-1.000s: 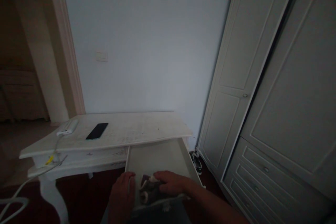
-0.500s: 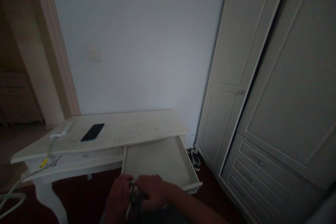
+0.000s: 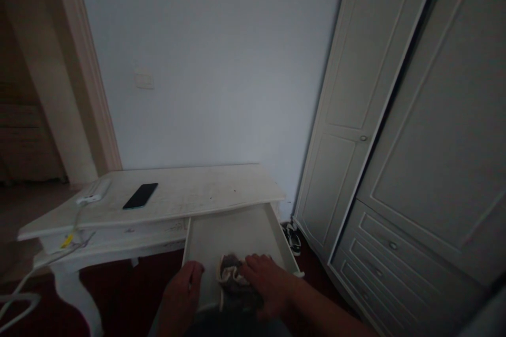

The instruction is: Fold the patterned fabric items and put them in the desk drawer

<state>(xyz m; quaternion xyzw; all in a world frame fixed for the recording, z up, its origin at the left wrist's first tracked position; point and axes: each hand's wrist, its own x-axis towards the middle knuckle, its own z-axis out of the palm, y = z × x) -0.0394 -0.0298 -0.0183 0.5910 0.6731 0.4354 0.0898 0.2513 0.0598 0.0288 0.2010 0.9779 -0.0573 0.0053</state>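
Note:
A crumpled dark grey piece of cloth [image 3: 233, 281] with pale edging is low in view, over the front part of a pulled-out white drawer [image 3: 213, 234]. Its exact kind is hard to make out in the dim light. My right hand [image 3: 271, 281] grips it from the right, fingers over its edge and thumb lower down. To the left, my left hand [image 3: 182, 289] is apart from the cloth, near the drawer's front left corner. Its fingers are loosely bent, with a gap at the thumb and nothing held.
The drawer belongs to a white table [image 3: 197, 184]. On its top lie a dark phone [image 3: 140, 196] and a white power strip [image 3: 94, 192], whose cable [image 3: 35, 268] hangs down at left. Shoes [image 3: 292, 237] stand beside a tall wardrobe [image 3: 340, 168] at right.
Both hands were close together on the cloth. My left hand has let go of it and parted to the left, while my right hand has moved right with the cloth, which now shows more.

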